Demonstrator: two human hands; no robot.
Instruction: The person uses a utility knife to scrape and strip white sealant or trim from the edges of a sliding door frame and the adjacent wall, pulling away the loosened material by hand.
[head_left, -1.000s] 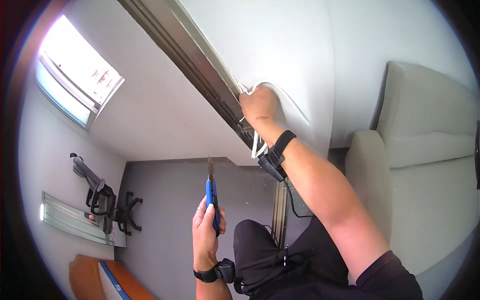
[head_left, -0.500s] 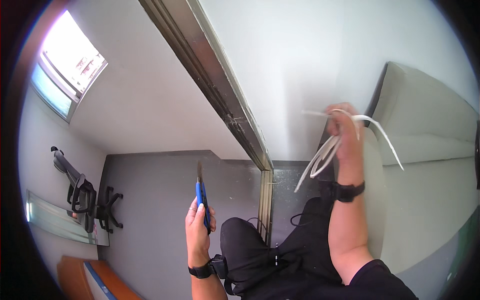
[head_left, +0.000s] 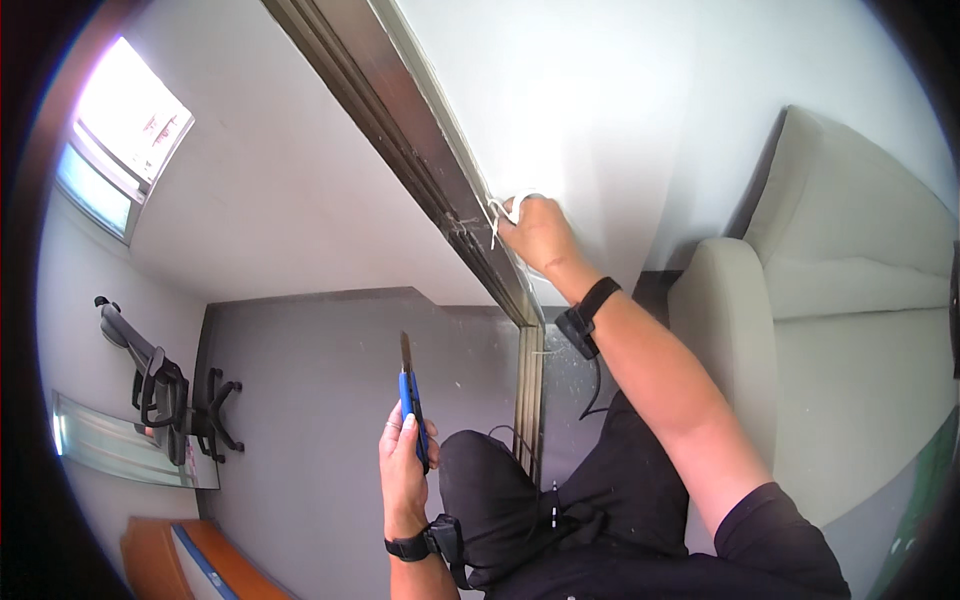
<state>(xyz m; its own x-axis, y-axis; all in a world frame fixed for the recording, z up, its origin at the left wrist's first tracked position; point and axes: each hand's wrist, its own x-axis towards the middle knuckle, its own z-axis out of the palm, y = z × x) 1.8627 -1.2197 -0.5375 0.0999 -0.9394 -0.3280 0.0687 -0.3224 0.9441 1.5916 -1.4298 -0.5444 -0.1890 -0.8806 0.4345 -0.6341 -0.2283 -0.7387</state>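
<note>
A blue utility knife [head_left: 407, 388] stands upright in my left hand [head_left: 403, 475], with its blade out and pointing away from me. The fingers are wrapped round its handle, left of my knee. My right hand [head_left: 542, 236] reaches forward to the edge of the metal door frame [head_left: 385, 120], closed on a white strip [head_left: 524, 203]. The strip loops over the fingers, and a loose end hangs against the frame. Most of the strip is hidden behind the hand and forearm.
A beige sofa [head_left: 850, 270] stands against the white wall on the right. An office chair [head_left: 160, 385] is at the far left near a glass panel [head_left: 110, 435]. A window [head_left: 130, 125] is at the upper left. An orange-brown piece of furniture [head_left: 160, 555] occupies the lower left.
My right hand has moved left from near the sofa to the door frame, carrying the white strip. My left hand still holds the knife in nearly the same place.
</note>
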